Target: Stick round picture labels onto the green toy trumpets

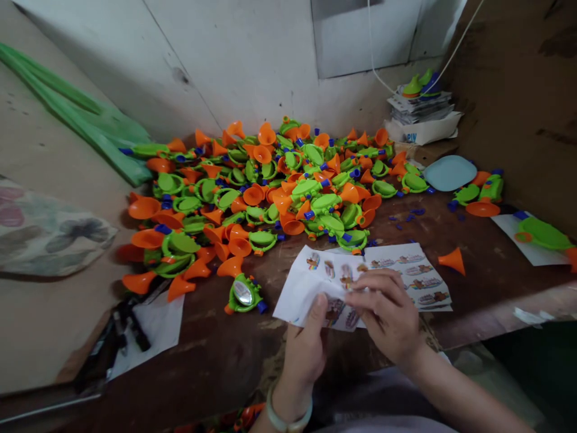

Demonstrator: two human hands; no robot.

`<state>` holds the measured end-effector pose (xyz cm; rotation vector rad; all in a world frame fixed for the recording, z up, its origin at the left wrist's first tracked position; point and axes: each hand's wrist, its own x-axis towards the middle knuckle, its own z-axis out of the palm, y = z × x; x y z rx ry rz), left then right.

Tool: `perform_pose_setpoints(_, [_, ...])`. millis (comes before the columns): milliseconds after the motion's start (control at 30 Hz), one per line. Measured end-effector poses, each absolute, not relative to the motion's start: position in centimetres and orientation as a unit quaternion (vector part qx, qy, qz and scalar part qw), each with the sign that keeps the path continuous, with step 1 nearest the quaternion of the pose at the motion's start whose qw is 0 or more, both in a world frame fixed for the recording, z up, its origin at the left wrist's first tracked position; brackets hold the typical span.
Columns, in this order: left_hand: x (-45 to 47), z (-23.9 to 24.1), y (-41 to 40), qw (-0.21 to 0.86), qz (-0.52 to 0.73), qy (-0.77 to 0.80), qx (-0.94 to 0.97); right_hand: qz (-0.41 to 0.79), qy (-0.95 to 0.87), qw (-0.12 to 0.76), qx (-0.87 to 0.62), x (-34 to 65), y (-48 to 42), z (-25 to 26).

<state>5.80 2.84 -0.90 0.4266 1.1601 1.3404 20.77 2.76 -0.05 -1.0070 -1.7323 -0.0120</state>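
Observation:
A white sticker sheet (297, 282) with small printed pictures is raised off the table at its left end. My left hand (306, 349) pinches its lower edge, thumb on top. Over the middle of the sheet, my right hand (387, 313) has its thumb and fingers closed together at a sticker; whether one is between the fingertips is hidden. Another printed sheet (433, 264) lies flat beneath, to the right. Left of the sheets sits a green toy horn (246, 293) with a shiny silver oval on it. A loose orange horn cone (453, 261) rests right of the sheets.
Behind the sheets spreads a large pile of green and orange toy horns (315, 204). A light blue lid (451, 172) and a paper stack (424, 117) stand at the back right. Black pens (135, 331) lie on paper at the left. Small blue bits (410, 214) are scattered on the table.

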Motion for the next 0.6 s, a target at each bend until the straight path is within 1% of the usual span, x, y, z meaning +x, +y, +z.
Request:
perform_pose_setpoints(67, [5.8, -0.1, 3.3, 0.623, 0.588, 0.495, 0.145, -0.053, -0.775, 0.518, -0.357, 20.9, 2.0, 0.2])
perform_pose_setpoints(133, [5.8, 0.4, 3.6, 0.614, 0.602, 0.497, 0.119, -0.028, -0.81, 0.505, -0.296, 21.2, 1.5, 0.5])
perform_pose_setpoints(167, [5.8, 0.6, 3.7, 0.607, 0.609, 0.498, 0.113, -0.008, -0.811, 0.507, -0.293, 21.3, 1.4, 0.6])
perform_pose_setpoints(267, [5.9, 0.6, 3.7, 0.598, 0.616, 0.502, 0.109, -0.001, -0.753, 0.525, -0.396, 21.4, 1.9, 0.5])
perform_pose_setpoints(333, [6.1, 0.6, 3.6, 0.594, 0.61, 0.513, 0.112, -0.006, -0.728, 0.512, -0.455, 21.2, 2.5, 0.1])
perform_pose_setpoints(433, [6.4, 0.7, 3.5, 0.593, 0.605, 0.515, 0.132, -0.001, -0.718, 0.503, -0.481, 20.8, 2.9, -0.6])
perform_pose_setpoints(600, [6.5, 0.8, 3.5, 0.602, 0.602, 0.51, 0.121, 0.006, -0.701, 0.521, -0.487, 20.7, 3.2, -0.7])
